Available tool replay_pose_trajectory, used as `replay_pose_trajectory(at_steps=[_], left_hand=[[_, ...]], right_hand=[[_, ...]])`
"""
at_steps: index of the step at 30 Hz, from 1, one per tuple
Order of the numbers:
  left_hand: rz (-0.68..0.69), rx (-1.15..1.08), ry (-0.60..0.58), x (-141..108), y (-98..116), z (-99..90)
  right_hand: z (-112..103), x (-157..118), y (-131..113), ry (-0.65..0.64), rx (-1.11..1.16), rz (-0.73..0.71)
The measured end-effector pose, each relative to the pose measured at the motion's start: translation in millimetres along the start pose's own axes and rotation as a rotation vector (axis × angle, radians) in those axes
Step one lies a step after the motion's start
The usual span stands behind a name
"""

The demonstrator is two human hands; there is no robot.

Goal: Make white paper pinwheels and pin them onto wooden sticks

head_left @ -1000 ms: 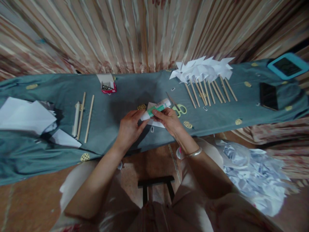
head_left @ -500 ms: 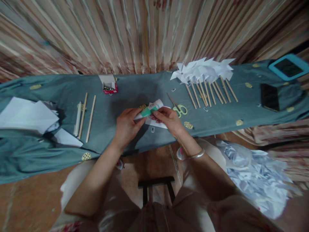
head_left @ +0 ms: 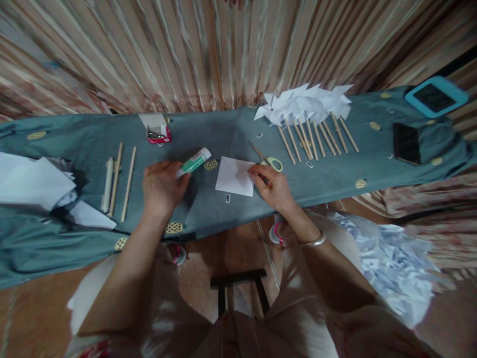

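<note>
Holding a green-and-white glue stick [head_left: 196,160] in the left hand [head_left: 162,189], left of center, fingers wrapped round its lower end and the other end tipped toward the upper right of the frame. Got the right hand [head_left: 275,188] just right of center, thumb and fingertips at the right edge of a creased white paper square [head_left: 234,178]. Can't tell from here if really pinching that edge or only touching it. Lying flat in the middle of the frame, that square, on a green tablecloth [head_left: 203,209] with yellow pineapples. Wearing a silver bracelet [head_left: 315,241] on the right wrist too.

Just beyond the right hand, scissors [head_left: 275,164] with light green handles. Upper right of center, a row of white paper pinwheels [head_left: 309,105] on wooden sticks. Farther right, a black phone-like slab [head_left: 406,144] and a blue-framed tablet [head_left: 435,97]. Upper left of center, an open red-and-white box [head_left: 159,135] with small metal bits inside. On the left, two loose wooden rods [head_left: 128,184] next to a whitish rod [head_left: 108,185], plus a stack of white paper [head_left: 33,179] at the far left. Down at lower right, below table level, a heap of crumpled white paper [head_left: 395,263].
</note>
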State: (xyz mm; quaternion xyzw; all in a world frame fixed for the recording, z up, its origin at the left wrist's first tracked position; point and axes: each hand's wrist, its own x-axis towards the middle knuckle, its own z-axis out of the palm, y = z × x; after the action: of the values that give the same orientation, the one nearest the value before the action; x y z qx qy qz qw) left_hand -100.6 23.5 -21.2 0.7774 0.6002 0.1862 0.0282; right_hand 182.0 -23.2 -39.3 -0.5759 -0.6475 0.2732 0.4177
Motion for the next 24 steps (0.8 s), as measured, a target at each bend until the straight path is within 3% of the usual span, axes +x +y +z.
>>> replay_pose_trajectory(at_steps=[5,9,11,16,24], left_hand=[[0.205,-0.014,0.049,-5.8,26.2,1.6],[0.532,-0.124,-0.035,-14.9,57.1,16.4],[0.621,-0.142,-0.022,-17.9,68.6,24.0],[0.686,-0.131,-0.009,-18.4,79.3,35.0],[0.701,-0.104,0.042,-19.2,81.4,33.7]], right_hand=[[-7.6,-6.7,1.3,-0.055,-0.165,-0.102],[-8.8,-9.2,4.6,-0.061,-0.223,-0.133],[-8.7,-10.1,5.9,-0.069,-0.237,-0.147],[-8.2,-13.1,7.1,-0.088,-0.252,-0.153],[-9.6,-16.4,6.2,-0.097,-0.237,-0.134]])
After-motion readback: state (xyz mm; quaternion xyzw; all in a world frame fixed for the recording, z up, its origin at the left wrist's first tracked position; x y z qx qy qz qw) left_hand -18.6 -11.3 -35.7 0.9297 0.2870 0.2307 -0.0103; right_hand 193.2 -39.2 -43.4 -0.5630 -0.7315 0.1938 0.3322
